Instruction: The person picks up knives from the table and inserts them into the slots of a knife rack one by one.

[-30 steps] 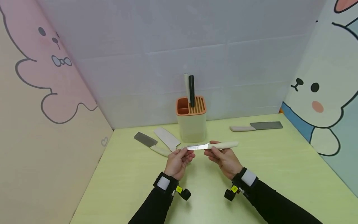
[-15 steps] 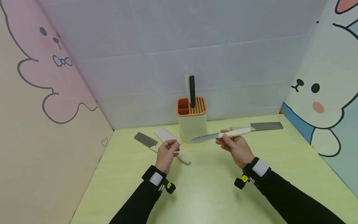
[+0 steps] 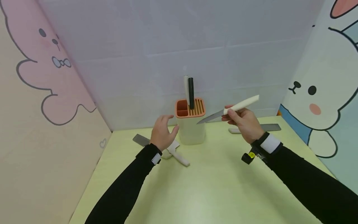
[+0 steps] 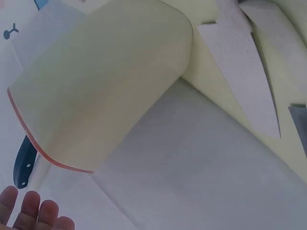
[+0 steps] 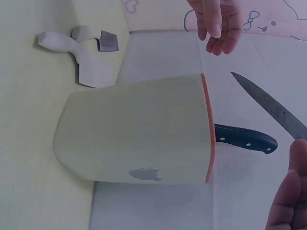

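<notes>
My right hand (image 3: 244,123) grips a small knife (image 3: 244,104) by its white handle near the blade. Its narrow grey blade points left and down, the tip overlapping the front of the cream knife holder (image 3: 191,132) in the head view. To the holder's left, my left hand (image 3: 163,131) is raised with fingers and thumb spread, holding nothing. The right wrist view shows the bare blade (image 5: 268,103) beyond the holder's orange rim. A black-handled knife (image 3: 191,93) and a white-handled knife (image 3: 186,88) stand upright in the holder's slots.
Left of the holder lie a white-bladed knife (image 4: 244,67) and a grey-bladed cleaver (image 3: 140,140), partly hidden by my left hand. Another grey cleaver (image 3: 270,127) lies at the right, behind my right hand. A white wall (image 3: 134,93) rises behind the holder.
My left hand has let go of the knife blade, moved left, then forward beside the holder while opening. My right hand has carried the knife right and upward, its handle tilting up.
</notes>
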The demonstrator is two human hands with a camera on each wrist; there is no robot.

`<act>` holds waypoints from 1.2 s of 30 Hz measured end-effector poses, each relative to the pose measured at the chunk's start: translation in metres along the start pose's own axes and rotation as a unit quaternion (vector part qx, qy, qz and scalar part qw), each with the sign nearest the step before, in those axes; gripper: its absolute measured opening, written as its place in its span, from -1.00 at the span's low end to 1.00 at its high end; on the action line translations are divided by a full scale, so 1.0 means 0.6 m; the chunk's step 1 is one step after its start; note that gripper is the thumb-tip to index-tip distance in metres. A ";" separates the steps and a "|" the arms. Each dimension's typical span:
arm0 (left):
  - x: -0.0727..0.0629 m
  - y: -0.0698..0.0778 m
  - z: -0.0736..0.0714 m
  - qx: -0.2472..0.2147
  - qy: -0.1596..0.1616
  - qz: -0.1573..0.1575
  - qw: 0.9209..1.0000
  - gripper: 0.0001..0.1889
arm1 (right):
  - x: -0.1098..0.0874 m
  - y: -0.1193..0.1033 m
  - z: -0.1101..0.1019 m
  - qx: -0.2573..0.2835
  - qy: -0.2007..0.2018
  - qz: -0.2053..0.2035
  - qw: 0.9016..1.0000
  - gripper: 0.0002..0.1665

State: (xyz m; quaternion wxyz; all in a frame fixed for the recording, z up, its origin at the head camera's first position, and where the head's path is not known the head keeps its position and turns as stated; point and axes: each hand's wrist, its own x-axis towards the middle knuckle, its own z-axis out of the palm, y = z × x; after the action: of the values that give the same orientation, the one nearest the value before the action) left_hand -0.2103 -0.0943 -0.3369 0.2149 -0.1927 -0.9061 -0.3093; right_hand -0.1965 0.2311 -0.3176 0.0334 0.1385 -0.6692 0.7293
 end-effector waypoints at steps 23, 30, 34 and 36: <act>0.066 0.005 0.050 0.226 -0.146 0.091 0.959 -0.25 | 0.137 -0.091 0.050 -0.229 -0.006 -0.025 0.973 -0.51; 0.043 0.013 0.057 0.277 -0.124 0.156 0.940 -0.24 | 0.147 -0.087 0.061 -0.266 -0.008 -0.006 0.964 -0.46; 0.032 0.015 0.072 0.299 -0.113 0.155 0.935 -0.17 | 0.150 -0.084 0.066 -0.284 -0.017 -0.010 0.958 -0.46; 0.029 0.015 0.080 0.311 -0.106 0.152 0.932 -0.15 | 0.150 -0.083 0.067 -0.293 -0.018 -0.018 0.956 -0.48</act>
State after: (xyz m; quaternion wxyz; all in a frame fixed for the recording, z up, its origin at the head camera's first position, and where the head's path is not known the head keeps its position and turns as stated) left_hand -0.2335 -0.0532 -0.3581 0.2117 -0.2836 -0.9341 0.0466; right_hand -0.2648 0.1844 -0.2444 0.0734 0.1477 -0.8515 0.4977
